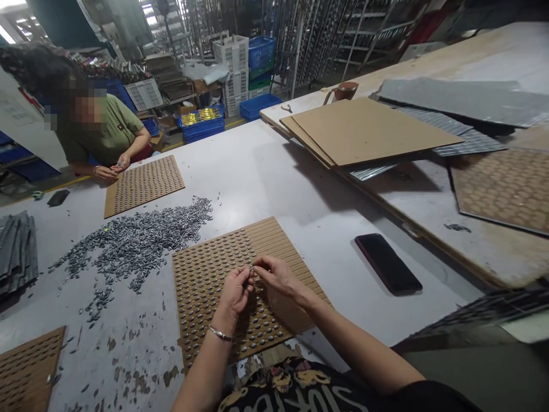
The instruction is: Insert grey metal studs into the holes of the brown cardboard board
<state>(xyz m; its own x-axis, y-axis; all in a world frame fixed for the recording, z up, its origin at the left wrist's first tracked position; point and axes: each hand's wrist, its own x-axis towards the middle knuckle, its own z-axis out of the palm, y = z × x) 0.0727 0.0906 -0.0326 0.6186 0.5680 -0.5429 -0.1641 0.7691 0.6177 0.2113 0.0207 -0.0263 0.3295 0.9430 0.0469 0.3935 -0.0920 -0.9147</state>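
My left hand (pixel 235 290), with a metal bangle at its wrist, is closed around small dark-silver oval metal pieces, mostly hidden by the fingers. Thumb and finger of my right hand (pixel 279 278) pinch a small oval metal piece (pixel 251 270) right beside the left fingertips. Both hands hover over a brown grooved board (pixel 278 243). Rows of such oval pieces fill its left side and near part; its upper right shows bare grooves. Left of the board spreads a large loose heap of the same pieces (pixel 141 243) on the white table.
Across the table (pixel 240 171), a co-worker's hands (pixel 115 167) are at a similar filled board (pixel 148 183). A black phone (pixel 388 263) lies to my right. Brown sheets (pixel 373 129) overhang a side table. Another board (pixel 32 372) is at lower left, below stacked grey strips (pixel 17 252).
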